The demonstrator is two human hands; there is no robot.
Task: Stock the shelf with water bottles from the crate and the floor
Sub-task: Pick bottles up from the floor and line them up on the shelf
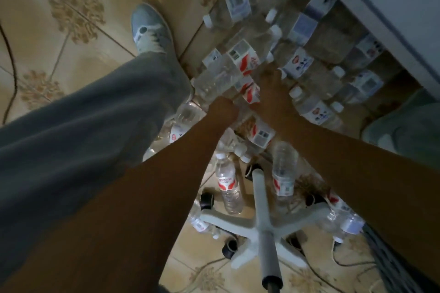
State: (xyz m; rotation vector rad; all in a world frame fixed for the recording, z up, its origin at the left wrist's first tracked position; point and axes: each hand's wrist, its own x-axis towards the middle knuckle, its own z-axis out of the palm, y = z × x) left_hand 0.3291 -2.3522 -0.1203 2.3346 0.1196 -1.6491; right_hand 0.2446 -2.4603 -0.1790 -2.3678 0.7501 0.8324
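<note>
Water bottles (240, 54) lie scattered across the tiled floor (71, 19), most of them heaped at the foot of a pale shelf unit (381, 2) at far right. At the centre of the heap, the left hand (222, 110) reaches down with its fingers curled into a fist-like grip against a clear bottle (214, 81), seemingly clamped on it, though the fingertips are hidden. Just beside it, the right hand (273, 93) spreads over a red-labelled bottle (250, 93), fingers apart and touching the pile; whether it has taken hold cannot be told.

Nearer, two upright-looking bottles (227, 183) flank the white wheeled base of a stool (259, 228), with more bottles near its right arm. A grey trouser leg (95, 126) and a grey shoe (148, 28) stand at left. No crate is clearly in view.

To lift cleanly, each hand should probably close round one bottle's middle rather than its cap, and draw it straight up so neighbours do not roll under the stool's wheels.
</note>
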